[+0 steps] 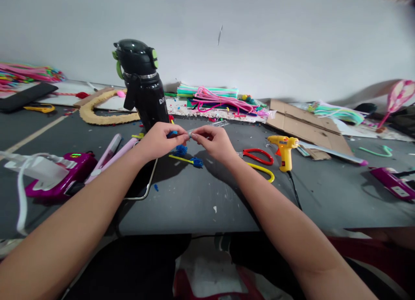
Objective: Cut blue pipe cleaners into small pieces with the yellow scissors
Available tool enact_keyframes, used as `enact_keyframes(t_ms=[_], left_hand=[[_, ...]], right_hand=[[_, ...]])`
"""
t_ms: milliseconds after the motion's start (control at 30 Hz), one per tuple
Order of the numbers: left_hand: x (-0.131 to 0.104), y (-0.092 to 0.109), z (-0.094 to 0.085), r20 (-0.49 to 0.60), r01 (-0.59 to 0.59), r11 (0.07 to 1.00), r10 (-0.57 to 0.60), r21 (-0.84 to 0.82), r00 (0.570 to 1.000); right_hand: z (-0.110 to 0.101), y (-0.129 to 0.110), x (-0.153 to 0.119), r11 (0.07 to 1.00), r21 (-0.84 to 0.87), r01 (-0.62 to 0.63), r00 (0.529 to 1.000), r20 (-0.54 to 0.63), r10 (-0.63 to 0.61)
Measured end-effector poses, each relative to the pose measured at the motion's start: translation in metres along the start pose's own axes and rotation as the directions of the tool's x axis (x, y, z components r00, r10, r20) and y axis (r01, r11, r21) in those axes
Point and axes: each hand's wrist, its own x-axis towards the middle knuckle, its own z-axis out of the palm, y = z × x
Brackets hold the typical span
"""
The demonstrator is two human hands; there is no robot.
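Observation:
Above the table, my left hand and my right hand meet fingertip to fingertip. Both are closed in a pinch around something small and pale, too hidden by the fingers to name. Just below them on the table lie a yellow pipe cleaner stem with a fuzzy blue tip and another fuzzy blue piece. Right of my right wrist, partly behind the forearm, are pliers or cutters with one red handle and one yellow handle.
A tall black bottle stands behind my left hand. To the right sits a yellow glue gun with its cord. Pipe cleaner bundles and cardboard line the back. Purple power strips flank both sides; a phone lies under my left forearm.

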Motion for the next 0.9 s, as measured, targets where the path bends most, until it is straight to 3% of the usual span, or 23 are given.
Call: enact_keyframes(t_ms=[200,400,500,600,767,900], left_hand=[[0.001,-0.002,-0.001,-0.045,0.016,1.000,-0.016,-0.004,0.999],[0.002,-0.003,-0.001,0.034,0.021,1.000,-0.020,-0.021,0.999],[0.001,-0.002,-0.001,0.063,0.023,1.000,-0.022,-0.014,0.998],[0.001,0.000,0.000,0.071,0.041,0.999,-0.039,-0.028,0.997],[0.001,0.000,0.002,0.085,0.141,0.985,-0.133,-0.097,0.988],[0.001,-0.002,0.004,0.066,0.148,0.984,-0.142,-0.103,0.988]], right_hand=[[-0.015,0.015,0.002,0.978,-0.149,-0.145,0.983,-0.136,0.125],[-0.012,-0.003,-0.002,0.998,-0.023,0.065,0.995,0.072,-0.063],[-0.006,-0.007,-0.003,0.997,-0.043,0.059,0.994,0.097,-0.055],[-0.005,-0.004,-0.003,0.998,-0.065,0.025,0.999,0.050,-0.021],[-0.008,0.002,0.000,0.999,0.037,-0.038,0.998,0.045,0.036],[-0.007,0.001,0.000,0.997,0.067,-0.039,0.999,0.041,0.036]])
